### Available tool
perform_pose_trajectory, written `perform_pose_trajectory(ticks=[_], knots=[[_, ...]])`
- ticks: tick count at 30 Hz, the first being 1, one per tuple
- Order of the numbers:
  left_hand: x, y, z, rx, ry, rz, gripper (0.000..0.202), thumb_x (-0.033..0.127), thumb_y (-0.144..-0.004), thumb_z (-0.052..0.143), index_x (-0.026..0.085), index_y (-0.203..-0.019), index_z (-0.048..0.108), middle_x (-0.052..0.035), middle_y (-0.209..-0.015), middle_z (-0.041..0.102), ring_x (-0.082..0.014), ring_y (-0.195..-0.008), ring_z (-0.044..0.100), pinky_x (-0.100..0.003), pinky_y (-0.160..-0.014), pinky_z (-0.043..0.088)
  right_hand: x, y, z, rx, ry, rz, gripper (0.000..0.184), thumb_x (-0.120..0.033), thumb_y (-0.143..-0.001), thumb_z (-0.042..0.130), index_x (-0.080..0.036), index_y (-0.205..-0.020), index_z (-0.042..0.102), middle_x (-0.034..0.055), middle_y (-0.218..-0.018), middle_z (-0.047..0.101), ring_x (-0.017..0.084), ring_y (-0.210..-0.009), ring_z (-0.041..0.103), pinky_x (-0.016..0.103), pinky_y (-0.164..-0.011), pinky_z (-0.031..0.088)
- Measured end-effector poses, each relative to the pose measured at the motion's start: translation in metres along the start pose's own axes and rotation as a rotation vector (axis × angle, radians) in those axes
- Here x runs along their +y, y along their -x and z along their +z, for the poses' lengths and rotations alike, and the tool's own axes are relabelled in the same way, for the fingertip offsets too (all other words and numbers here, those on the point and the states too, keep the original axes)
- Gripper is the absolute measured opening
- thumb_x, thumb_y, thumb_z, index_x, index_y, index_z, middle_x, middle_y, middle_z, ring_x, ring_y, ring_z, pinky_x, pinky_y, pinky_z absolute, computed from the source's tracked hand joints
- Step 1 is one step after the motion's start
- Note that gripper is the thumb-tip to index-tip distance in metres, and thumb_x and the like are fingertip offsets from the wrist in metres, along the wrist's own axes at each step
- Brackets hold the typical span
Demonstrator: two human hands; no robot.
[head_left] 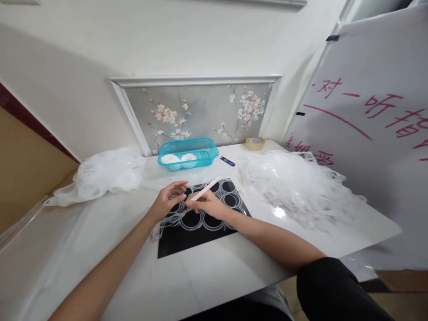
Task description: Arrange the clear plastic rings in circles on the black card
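Observation:
My right hand point(210, 205) is closed around a slim white stick point(206, 188), which points up and to the right. Beside it, my left hand point(169, 201) has its fingers curved and apart, and nothing plainly shows in them. Under both hands lies a black sheet point(174, 245). Across it spreads a translucent whitish web of joined rings point(192, 226), whose loose strands trail off past the sheet's left edge. My hands cover part of the rings.
A turquoise plastic basket point(205, 145) with white round pieces point(170, 159) stands at the back. Near it are blue thread snips point(228, 161) and a tape roll point(254, 143). Translucent ring pieces pile up right point(290, 183) and left point(109, 171). A whiteboard point(374, 178) stands right.

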State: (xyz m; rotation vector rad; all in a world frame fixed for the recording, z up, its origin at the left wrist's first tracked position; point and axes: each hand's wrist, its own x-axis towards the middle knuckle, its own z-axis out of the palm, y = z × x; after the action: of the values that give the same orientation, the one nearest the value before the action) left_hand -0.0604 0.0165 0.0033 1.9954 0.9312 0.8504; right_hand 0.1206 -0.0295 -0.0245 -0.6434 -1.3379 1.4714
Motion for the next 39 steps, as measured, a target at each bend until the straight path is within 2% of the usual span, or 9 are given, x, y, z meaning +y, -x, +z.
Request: perform_pose_trajectory(ticks=[7,14,19,23,25,29,32,35,39], knots=[[-0.011,0.003,0.007,-0.180,-0.092,-0.156,0.041,0.052,-0.082,0.056,0.016,-0.092,0.071,-0.0045,-0.080,0.069,-0.0188,-0.070,0.060,-0.029,-0.065,0.047,-0.006,-0.004,-0.010,0.145,-0.381,0.082,0.025,-0.033,-0.065,0.081,-0.014,-0.063,0.066,-0.0037,-0.053,0.051,0.006,-0.052,0.040,0.023,-0.051,0.030],[-0.009,0.003,0.004,-0.177,-0.133,-0.176,0.040,0.054,-0.078,0.054,0.017,-0.073,0.070,-0.0016,-0.065,0.064,-0.0173,-0.062,0.056,-0.026,-0.059,0.044,-0.006,-0.009,-0.020,0.277,-0.422,0.070,0.028,-0.037,-0.061,0.081,-0.015,-0.066,0.065,-0.0103,-0.047,0.028,0.005,-0.047,0.020,0.023,-0.047,0.024],[-0.022,-0.002,-0.009,0.032,-0.198,-0.192,0.038,0.051,-0.076,0.053,0.016,-0.082,0.067,-0.0016,-0.067,0.060,-0.0170,-0.063,0.056,-0.027,-0.061,0.046,-0.021,-0.011,-0.040,0.375,-0.355,0.017,0.024,-0.037,-0.060,0.080,-0.017,-0.067,0.067,-0.0080,-0.050,0.038,0.006,-0.048,0.029,0.024,-0.049,0.026],[-0.003,0.005,-0.007,0.242,-0.303,-0.158,0.034,0.043,-0.080,0.053,0.018,-0.102,0.061,-0.0019,-0.084,0.059,-0.0164,-0.071,0.057,-0.029,-0.071,0.047,-0.032,-0.003,-0.044,0.379,-0.002,0.131,0.023,-0.034,-0.061,0.080,-0.015,-0.071,0.072,-0.0010,-0.060,0.058,0.010,-0.057,0.047,0.026,-0.056,0.031],[0.017,0.021,0.003,0.171,-0.366,-0.077,0.026,0.040,-0.082,0.055,0.021,-0.099,0.062,-0.0020,-0.089,0.060,-0.0175,-0.080,0.058,-0.030,-0.078,0.047,-0.030,0.003,-0.043,0.414,0.150,0.121,0.021,-0.036,-0.064,0.077,-0.016,-0.069,0.072,-0.0014,-0.059,0.059,0.011,-0.057,0.049,0.027,-0.058,0.034],[0.042,0.067,0.034,-0.223,-0.692,0.187,0.029,0.034,-0.092,0.048,0.018,-0.114,0.058,-0.0086,-0.108,0.063,-0.0229,-0.099,0.059,-0.036,-0.087,0.047,-0.023,0.011,-0.042,0.460,0.029,0.038,0.020,-0.036,-0.065,0.078,-0.017,-0.068,0.071,-0.0028,-0.057,0.057,0.009,-0.053,0.047,0.026,-0.057,0.036],[0.041,0.088,0.050,-0.286,-0.979,0.170,0.031,0.030,-0.091,0.052,0.012,-0.116,0.058,-0.0135,-0.113,0.062,-0.0292,-0.102,0.057,-0.043,-0.087,0.046,-0.027,0.009,-0.042,0.429,-0.250,0.047,0.021,-0.033,-0.063,0.081,-0.017,-0.072,0.072,-0.0019,-0.064,0.061,0.009,-0.054,0.049,0.025,-0.056,0.040],[0.043,0.092,0.055,-0.345,-1.068,0.075,0.021,0.022,-0.094,0.045,0.013,-0.091,0.064,-0.0106,-0.091,0.066,-0.0280,-0.090,0.058,-0.043,-0.080,0.047,-0.032,0.004,-0.039,0.381,-0.463,0.095,0.022,-0.032,-0.062,0.083,-0.018,-0.074,0.071,-0.0008,-0.072,0.064,0.010,-0.060,0.055,0.026,-0.061,0.047],[0.061,0.096,0.059,-0.434,-0.861,0.199,0.019,0.027,-0.093,0.048,0.016,-0.087,0.062,-0.0069,-0.084,0.064,-0.0234,-0.082,0.057,-0.038,-0.074,0.048,-0.024,0.009,-0.025,0.285,-0.279,0.182,0.024,-0.035,-0.065,0.081,-0.016,-0.076,0.071,-0.0009,-0.068,0.062,0.008,-0.054,0.052,0.023,-0.054,0.043]])
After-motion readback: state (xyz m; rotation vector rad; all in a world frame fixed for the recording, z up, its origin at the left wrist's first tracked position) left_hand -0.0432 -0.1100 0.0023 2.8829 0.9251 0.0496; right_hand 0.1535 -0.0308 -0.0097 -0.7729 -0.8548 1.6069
